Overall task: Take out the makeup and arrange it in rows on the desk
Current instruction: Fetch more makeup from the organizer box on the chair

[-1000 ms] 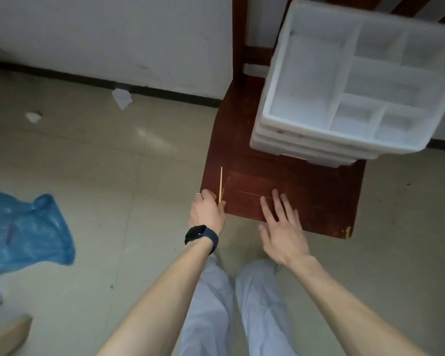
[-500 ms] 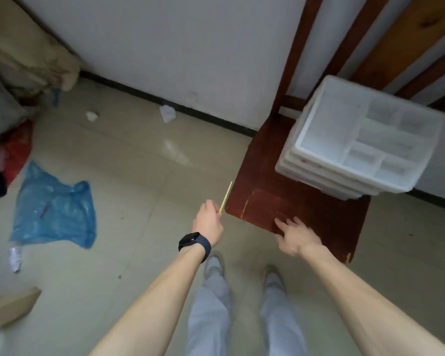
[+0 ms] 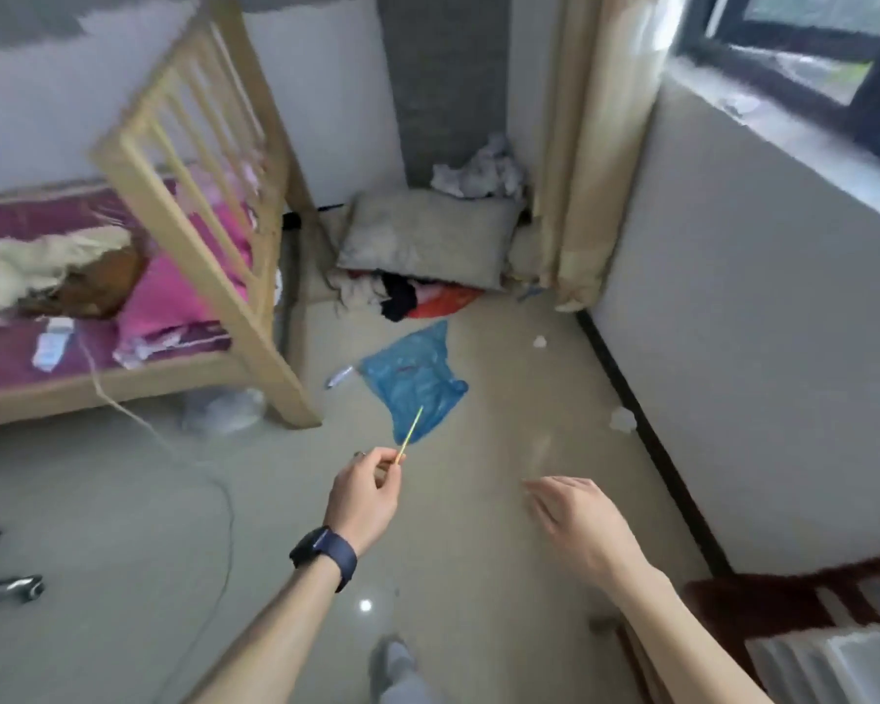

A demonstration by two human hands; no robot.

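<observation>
My left hand [image 3: 367, 492], with a dark watch on its wrist, pinches a thin yellow stick [image 3: 411, 432] that points up and to the right over the floor. My right hand [image 3: 577, 523] hovers over the floor with its fingers loosely spread and holds nothing. The white compartment organiser [image 3: 834, 663] shows only as a corner at the bottom right, on the dark red chair [image 3: 763, 599]. No makeup is visible in it from here.
A wooden bed [image 3: 209, 205] with pink bedding stands at the left. A blue plastic bag [image 3: 415, 381] lies on the floor ahead. Pillow and clothes pile [image 3: 422, 256] fill the far corner by a curtain [image 3: 585, 144]. A cord [image 3: 174, 449] trails across the floor.
The view has swung left, away from the chair and organiser, toward the bed and the room. My left hand carried the stick off the chair; my right hand left the seat.
</observation>
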